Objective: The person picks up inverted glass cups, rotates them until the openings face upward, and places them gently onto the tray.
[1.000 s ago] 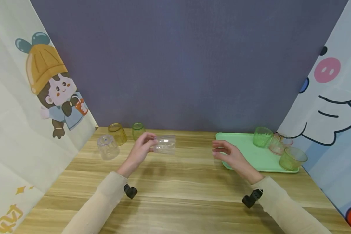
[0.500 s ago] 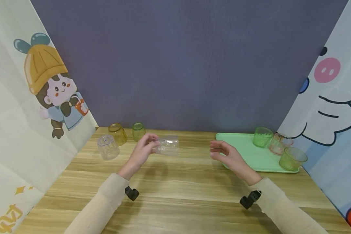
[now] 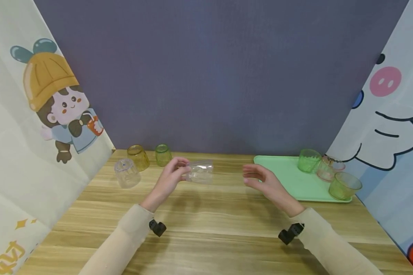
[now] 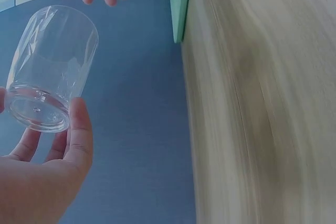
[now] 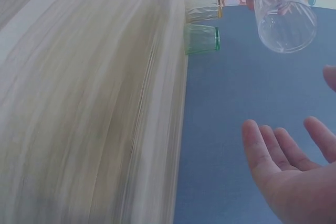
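Fingers of the left hand (image 3: 168,179) grasp an empty clear cup (image 3: 200,171) sideways; right hand (image 3: 265,184) fingers released.

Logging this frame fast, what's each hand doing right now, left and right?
Left hand: grips the clear cup by its base, cup on its side above the table.
Right hand: open, fingers relaxed, holding nothing, apart from the cup.

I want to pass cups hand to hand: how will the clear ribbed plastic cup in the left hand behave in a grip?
The clear ribbed plastic cup probably weighs little: the left hand holds it sideways by the base with fingertips alone. Its walls look thin, so a squeeze may flex them. Set down on its side, it would likely roll.
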Action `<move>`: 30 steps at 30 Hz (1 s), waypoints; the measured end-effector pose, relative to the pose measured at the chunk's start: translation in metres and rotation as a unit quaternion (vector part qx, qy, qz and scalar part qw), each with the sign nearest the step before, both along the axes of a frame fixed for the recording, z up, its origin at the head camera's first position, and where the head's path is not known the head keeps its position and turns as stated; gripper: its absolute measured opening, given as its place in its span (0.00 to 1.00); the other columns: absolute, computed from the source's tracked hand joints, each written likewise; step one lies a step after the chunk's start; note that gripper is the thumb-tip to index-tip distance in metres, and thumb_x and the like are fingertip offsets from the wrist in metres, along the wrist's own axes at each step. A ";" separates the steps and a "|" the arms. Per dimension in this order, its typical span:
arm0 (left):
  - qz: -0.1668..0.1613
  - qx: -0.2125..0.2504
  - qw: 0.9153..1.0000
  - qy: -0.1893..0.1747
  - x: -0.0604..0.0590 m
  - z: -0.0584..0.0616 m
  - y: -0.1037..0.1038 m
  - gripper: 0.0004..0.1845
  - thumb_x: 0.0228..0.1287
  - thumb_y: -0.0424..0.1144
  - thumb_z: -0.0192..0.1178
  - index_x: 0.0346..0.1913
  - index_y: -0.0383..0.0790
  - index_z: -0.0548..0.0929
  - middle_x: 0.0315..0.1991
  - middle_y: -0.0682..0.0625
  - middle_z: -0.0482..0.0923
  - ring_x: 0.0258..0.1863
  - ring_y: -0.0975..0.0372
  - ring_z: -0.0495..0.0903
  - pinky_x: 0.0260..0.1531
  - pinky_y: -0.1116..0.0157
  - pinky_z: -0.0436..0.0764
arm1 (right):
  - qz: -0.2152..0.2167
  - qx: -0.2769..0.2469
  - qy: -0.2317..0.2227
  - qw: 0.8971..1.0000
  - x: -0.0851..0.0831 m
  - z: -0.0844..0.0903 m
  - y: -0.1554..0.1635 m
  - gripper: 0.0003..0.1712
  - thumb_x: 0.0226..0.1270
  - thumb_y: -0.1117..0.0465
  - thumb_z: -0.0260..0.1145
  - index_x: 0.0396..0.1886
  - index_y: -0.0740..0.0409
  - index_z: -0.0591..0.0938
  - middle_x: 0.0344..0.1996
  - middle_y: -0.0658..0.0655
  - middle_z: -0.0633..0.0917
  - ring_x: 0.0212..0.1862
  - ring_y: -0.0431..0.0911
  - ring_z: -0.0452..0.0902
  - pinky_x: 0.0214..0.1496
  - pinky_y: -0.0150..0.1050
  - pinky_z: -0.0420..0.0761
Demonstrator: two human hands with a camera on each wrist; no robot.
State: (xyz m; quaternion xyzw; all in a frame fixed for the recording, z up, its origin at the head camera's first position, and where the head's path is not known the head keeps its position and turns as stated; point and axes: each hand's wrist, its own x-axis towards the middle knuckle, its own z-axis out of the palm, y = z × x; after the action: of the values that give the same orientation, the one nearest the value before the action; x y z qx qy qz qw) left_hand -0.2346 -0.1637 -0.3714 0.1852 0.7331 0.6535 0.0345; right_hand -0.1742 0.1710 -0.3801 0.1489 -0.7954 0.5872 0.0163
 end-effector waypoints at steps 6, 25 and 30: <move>-0.003 0.008 1.000 0.000 0.003 0.003 0.003 0.16 0.73 0.35 0.57 0.59 0.32 0.74 0.55 0.39 0.73 0.52 0.53 0.76 0.51 0.55 0.83 | -0.002 -0.002 0.006 1.000 0.000 0.003 -0.004 0.30 0.72 0.60 0.68 0.71 0.59 0.72 0.64 0.62 0.77 0.64 0.60 0.73 0.58 0.39 0.81; -0.020 0.005 1.000 0.011 0.008 0.001 0.011 0.16 0.73 0.35 0.57 0.59 0.32 0.74 0.55 0.38 0.73 0.51 0.53 0.77 0.51 0.56 0.83 | 0.019 -0.019 0.027 0.999 0.002 0.005 -0.013 0.30 0.72 0.64 0.67 0.70 0.64 0.72 0.62 0.67 0.77 0.64 0.65 0.73 0.59 0.38 0.80; -0.019 0.004 1.000 0.011 0.011 0.003 0.013 0.16 0.73 0.35 0.57 0.58 0.32 0.75 0.54 0.39 0.73 0.51 0.53 0.77 0.51 0.56 0.83 | 0.023 -0.024 0.027 0.999 0.004 0.006 -0.016 0.30 0.71 0.64 0.67 0.70 0.62 0.72 0.63 0.66 0.77 0.64 0.64 0.73 0.58 0.39 0.80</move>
State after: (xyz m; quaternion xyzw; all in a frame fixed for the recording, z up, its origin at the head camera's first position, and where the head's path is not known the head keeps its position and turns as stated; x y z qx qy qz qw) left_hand -0.2240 -0.1512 -0.3682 0.2061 0.7274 0.6534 0.0385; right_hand -0.1703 0.1549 -0.3743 0.1819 -0.7767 0.6024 0.0279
